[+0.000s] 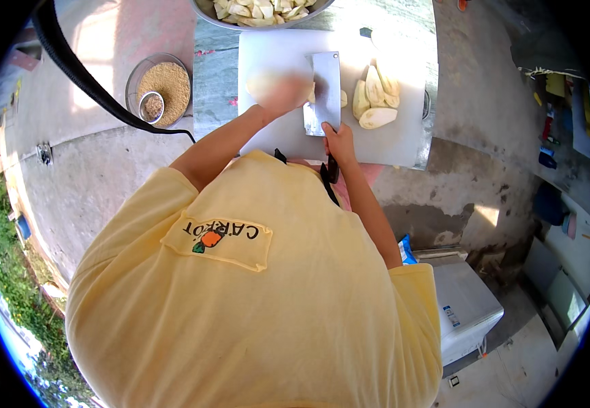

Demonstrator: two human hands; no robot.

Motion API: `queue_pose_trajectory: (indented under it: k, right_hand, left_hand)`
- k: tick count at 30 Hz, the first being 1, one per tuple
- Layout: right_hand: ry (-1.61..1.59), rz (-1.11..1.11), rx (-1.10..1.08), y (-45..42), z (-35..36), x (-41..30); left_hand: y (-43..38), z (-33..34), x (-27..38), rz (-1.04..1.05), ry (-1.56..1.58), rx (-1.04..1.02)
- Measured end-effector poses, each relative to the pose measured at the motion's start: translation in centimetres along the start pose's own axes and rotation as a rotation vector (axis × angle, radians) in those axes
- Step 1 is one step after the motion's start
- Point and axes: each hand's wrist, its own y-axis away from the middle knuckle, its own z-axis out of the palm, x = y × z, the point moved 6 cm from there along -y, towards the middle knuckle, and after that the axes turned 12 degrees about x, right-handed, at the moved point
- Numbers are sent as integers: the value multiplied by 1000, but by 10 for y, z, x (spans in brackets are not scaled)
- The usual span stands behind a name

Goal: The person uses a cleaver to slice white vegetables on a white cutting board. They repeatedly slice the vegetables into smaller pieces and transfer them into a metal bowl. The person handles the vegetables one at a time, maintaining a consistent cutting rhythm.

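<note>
My right hand (339,144) grips the dark handle of a cleaver (328,86), whose broad metal blade lies over the middle of a white cutting board (284,127). Left of the blade, my left hand (287,94) rests on a pale peeled vegetable (258,85), perhaps eggplant; both are blurred. A cut piece (311,93) touches the blade's left side, and another small piece (344,99) shows at its right. Several peeled, elongated vegetables (375,87) lie together on the board's right part. Beyond the board, a metal bowl (269,25) holds many cut pale chunks (259,11).
A round bowl of tan crumbs or grain (165,86), with a small cup (151,106) in it, stands left of the table (216,97). A black strap (83,81) crosses the upper left of the view. A white chest-like appliance (465,301) stands at the lower right.
</note>
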Motion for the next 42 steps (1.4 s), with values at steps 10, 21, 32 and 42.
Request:
queue_pose_trajectory:
  k: [10, 21, 32, 42]
  right_hand:
    - [-77, 35, 135, 50, -56, 4]
    - [-9, 53, -9, 27, -38, 18]
    - [130, -297, 353, -2, -29, 1]
    - [-96, 89, 208, 57, -77, 8]
  left_hand:
    - [-14, -4, 7, -46, -106, -69]
    - [-8, 16, 5, 21, 30, -180]
    - [-17, -22, 20, -172, -286, -47]
    - [-15, 32, 30, 25, -72, -227]
